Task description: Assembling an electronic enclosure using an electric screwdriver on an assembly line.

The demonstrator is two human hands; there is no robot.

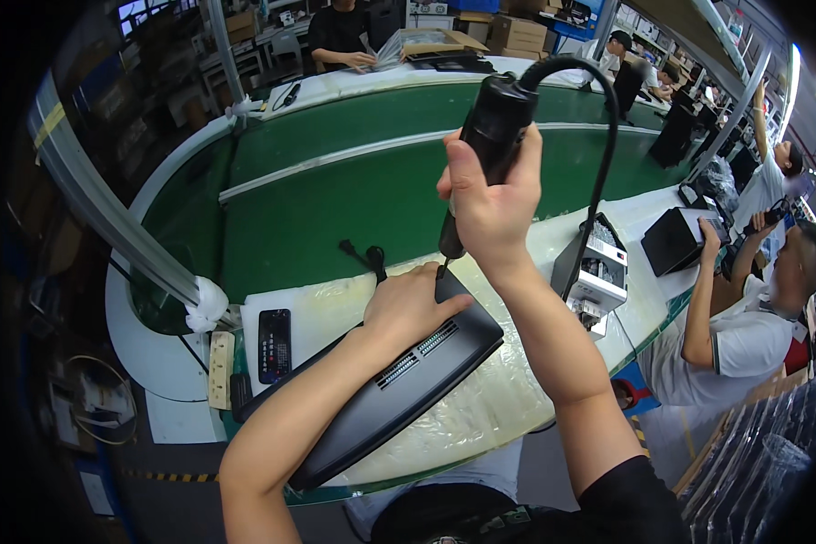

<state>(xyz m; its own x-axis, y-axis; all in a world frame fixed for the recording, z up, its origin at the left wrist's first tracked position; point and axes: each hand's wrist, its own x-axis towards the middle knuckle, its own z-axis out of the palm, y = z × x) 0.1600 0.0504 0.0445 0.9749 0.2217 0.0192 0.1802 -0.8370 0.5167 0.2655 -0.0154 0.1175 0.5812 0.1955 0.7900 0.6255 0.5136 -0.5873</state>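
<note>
My right hand (497,213) is wrapped round a black electric screwdriver (503,113), held upright with a thick black cable looping off its top. Its thin bit points down at the far end of a long black plastic housing (354,431), right by the fingers of my left hand; whether it touches a screw is hidden. My left hand (408,304) lies flat on the housing with the thumb spread, steadying nothing visible between its fingers. Slotted vents (417,355) show beside that hand. A black power cord (372,260) with a plug lies beyond the housing.
A phone-like black slab (274,346) and a power strip (220,370) lie at left. The white screw-dispenser-like box (605,272) stands at right. Behind runs a green conveyor (335,208). A co-worker (743,335) handles a black box (675,240) at right; a metal post (118,208) rises left.
</note>
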